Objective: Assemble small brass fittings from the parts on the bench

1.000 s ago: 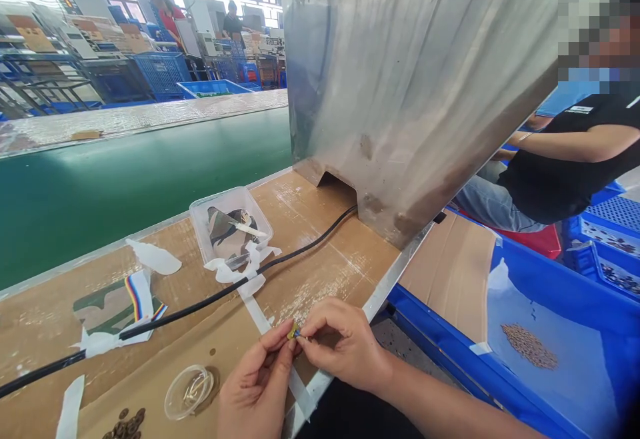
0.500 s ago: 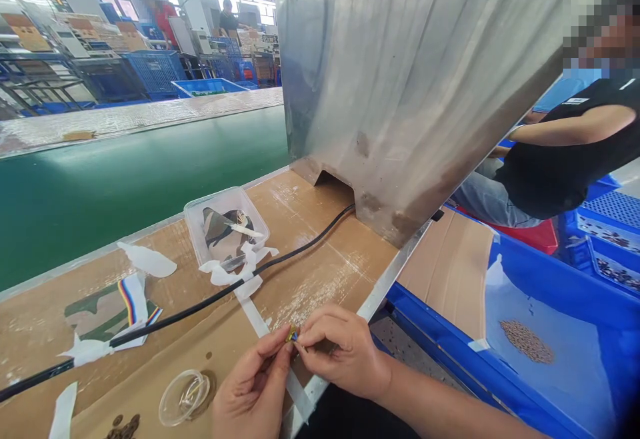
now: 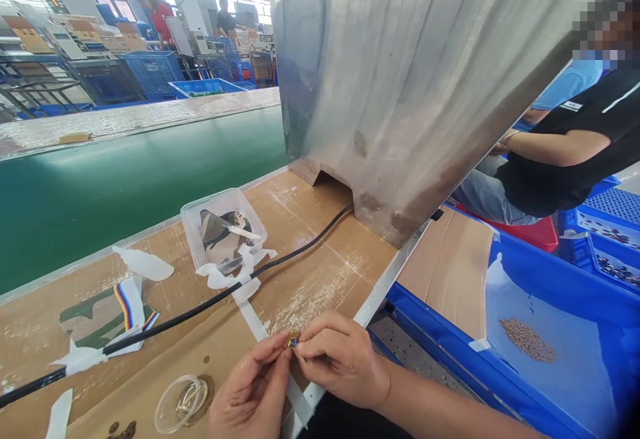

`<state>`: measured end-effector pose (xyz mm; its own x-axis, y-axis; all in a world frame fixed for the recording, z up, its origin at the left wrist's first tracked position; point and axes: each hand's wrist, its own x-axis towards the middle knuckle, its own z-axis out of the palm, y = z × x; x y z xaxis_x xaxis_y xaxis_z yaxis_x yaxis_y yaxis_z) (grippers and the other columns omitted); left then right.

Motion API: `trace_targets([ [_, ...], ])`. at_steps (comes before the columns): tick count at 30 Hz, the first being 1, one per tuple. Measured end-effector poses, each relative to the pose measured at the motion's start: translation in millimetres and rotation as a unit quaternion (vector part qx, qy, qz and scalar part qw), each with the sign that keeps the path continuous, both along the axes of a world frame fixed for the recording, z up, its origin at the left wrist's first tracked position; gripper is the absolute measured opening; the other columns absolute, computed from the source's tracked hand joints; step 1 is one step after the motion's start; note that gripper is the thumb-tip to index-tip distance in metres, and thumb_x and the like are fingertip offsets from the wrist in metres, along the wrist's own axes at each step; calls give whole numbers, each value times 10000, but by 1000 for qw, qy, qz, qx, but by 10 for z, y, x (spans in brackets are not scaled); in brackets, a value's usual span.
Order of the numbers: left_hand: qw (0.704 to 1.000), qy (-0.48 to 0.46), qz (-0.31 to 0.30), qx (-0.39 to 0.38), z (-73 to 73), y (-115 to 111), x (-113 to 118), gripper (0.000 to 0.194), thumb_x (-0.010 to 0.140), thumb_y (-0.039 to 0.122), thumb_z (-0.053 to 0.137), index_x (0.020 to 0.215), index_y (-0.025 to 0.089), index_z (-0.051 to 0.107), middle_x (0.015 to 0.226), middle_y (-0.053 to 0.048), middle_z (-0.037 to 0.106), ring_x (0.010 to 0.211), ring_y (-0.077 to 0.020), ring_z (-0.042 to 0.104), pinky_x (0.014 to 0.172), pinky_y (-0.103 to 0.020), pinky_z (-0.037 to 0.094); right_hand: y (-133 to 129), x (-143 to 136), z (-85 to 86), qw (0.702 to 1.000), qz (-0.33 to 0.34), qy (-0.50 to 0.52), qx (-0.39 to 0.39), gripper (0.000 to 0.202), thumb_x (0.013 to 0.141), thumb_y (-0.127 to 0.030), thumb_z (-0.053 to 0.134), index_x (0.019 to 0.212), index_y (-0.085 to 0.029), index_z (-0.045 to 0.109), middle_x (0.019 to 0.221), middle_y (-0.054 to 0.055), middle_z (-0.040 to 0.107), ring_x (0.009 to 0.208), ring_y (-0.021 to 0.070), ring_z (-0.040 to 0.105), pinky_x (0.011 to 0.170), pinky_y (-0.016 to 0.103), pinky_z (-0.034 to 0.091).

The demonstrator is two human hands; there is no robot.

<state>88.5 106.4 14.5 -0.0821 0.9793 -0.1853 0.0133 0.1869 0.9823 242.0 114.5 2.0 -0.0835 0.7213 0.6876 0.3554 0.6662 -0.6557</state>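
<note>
A tiny gold-and-blue piece (image 3: pixel 291 341), too small to identify, sits between the fingertips of both hands above the bench's front edge. My left hand (image 3: pixel 254 386) pinches it with thumb and forefinger from the left. From the right, my right hand (image 3: pixel 341 358) closes its fingers on the same piece. To the left of my hands lies a round clear plastic dish (image 3: pixel 181 404) with thin pale bits in it. Small dark brown discs (image 3: pixel 123 430) lie at the bottom edge of the view.
A black cable (image 3: pixel 210 302) crosses the cardboard-covered bench, taped down, and runs under a tall metal panel (image 3: pixel 400 92). Behind it is a clear tub (image 3: pixel 225 229) with camouflage cloth. A blue bin (image 3: pixel 590 292) holding a pile of small brown pieces (image 3: pixel 527 339) stands right; a co-worker (image 3: pixel 560 152) sits beyond.
The view has shifted slightly. Both hands stay together on the small piece, with only slight finger movement. The co-worker at the right has moved an arm a little.
</note>
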Motion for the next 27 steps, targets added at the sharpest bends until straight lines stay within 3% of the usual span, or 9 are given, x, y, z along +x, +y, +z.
trace_targets([
  [7,997,66,-29,37,-62,-24,-44,192,728,359,737,879,249,779,967,-62,769,889,-251,713,935,-360,507,-5,3,-13,1000,-4,7,6,98,838,-116,620,828,-213,624,796,33,656,677,110,640,628,179,533],
  [15,985,138,-35,92,-21,-49,-47,178,713,314,736,879,281,791,979,-57,768,887,-263,716,934,-359,511,-18,0,-31,1000,-14,21,-2,98,834,-125,622,815,-221,628,771,28,658,641,109,635,593,181,532],
  [27,983,131,-57,112,-19,-23,-44,175,743,279,706,905,286,771,914,-40,772,804,-221,724,799,-263,555,-2,4,5,999,-3,41,3,129,796,-87,653,810,-212,623,747,31,673,628,107,650,582,167,535],
])
